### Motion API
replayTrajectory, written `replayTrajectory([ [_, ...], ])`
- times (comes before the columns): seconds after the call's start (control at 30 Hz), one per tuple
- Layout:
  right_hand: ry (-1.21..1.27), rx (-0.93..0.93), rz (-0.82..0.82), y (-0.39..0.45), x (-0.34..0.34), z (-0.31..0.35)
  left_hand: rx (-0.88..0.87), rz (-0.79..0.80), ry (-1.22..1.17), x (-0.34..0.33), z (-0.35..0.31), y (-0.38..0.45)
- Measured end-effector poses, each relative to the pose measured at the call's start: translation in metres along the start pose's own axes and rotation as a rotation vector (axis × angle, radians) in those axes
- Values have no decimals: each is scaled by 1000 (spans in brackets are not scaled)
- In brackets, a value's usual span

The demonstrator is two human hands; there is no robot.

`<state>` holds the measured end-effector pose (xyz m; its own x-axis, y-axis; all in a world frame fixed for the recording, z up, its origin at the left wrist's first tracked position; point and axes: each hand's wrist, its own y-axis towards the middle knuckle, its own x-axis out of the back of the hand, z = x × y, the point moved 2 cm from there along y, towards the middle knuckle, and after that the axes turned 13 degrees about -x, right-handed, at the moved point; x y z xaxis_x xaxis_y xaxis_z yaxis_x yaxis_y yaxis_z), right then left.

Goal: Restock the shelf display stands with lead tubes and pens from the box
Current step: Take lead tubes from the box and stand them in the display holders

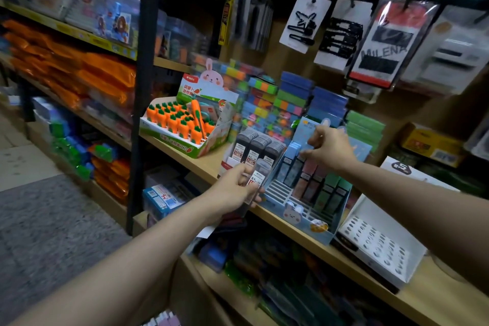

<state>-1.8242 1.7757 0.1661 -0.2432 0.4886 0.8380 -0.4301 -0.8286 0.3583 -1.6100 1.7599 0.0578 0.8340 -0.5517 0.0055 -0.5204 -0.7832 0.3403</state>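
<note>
1. Wooden shelf [209, 160]: carries every stand listed below.
2. Left hand [235, 188]: grips a clear lead tube with a white-and-red label [258, 176], just in front of the white stand of dark lead tubes [255, 148].
3. Right hand [330, 147]: fingers curled at the back row of the pale blue bunny-print slotted stand [304, 209]; whether they hold anything cannot be told.
4. White tray with oval holes [378, 243]: rightmost.
5. Carton of orange carrot-shaped erasers [182, 124]: leftmost.

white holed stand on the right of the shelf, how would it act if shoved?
The white holed stand looks like thin folded card with its holes unfilled, so probably light and prone to sliding on the smooth wooden shelf. Its low, wide shape makes tipping unlikely; a hard push might crumple it.
</note>
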Motion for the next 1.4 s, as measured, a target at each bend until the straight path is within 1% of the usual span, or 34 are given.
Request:
replayTrajectory([
  [0.47, -5, 9, -12, -1, -4, 3, -8, -95, -23, 18, 3, 0],
  [0.57, -28, 14, -35, -4, -7, 3, -14, -85, -1, 16, 3, -1],
  [0.63, -36, -21, -49, -4, -9, 2, -12, -69, 3, 14, 2, -2],
  [0.73, -66, -72, -52, -4, -12, 4, -9, -54, -4, 13, 1, -3],
  [0.87, -112, -81, -88, -5, -11, 9, -2, -66, -4, 14, 0, -3],
  [1.0, -207, -95, -40, -6, -7, 13, 7, -101, -39, 14, -1, -3],
  [1.07, -222, -45, -101, -9, -3, 18, 1, -129, -46, 15, -1, -3],
  [1.1, -167, 14, -141, -13, -1, 23, -4, -143, -52, 15, 0, -3],
  [1.13, -80, 77, -149, -18, -1, 30, -12, -152, -65, 15, 0, -2],
  [1.17, 11, 129, -99, -24, -4, 38, -19, -154, -81, 15, 0, -2],
  [1.2, 84, 157, 5, -31, -8, 47, -24, -151, -97, 14, -1, -1],
  [1.27, 167, 142, 241, -42, -22, 60, -18, -134, -125, 12, -1, 0],
  [1.3, 175, 135, 301, -46, -28, 65, -16, -121, -131, 12, -1, 1],
  [1.33, 168, 139, 317, -48, -32, 68, -17, -109, -125, 13, -1, 2],
  [1.4, 128, 160, 284, -47, -35, 74, -22, -101, -76, 15, 0, 6],
])
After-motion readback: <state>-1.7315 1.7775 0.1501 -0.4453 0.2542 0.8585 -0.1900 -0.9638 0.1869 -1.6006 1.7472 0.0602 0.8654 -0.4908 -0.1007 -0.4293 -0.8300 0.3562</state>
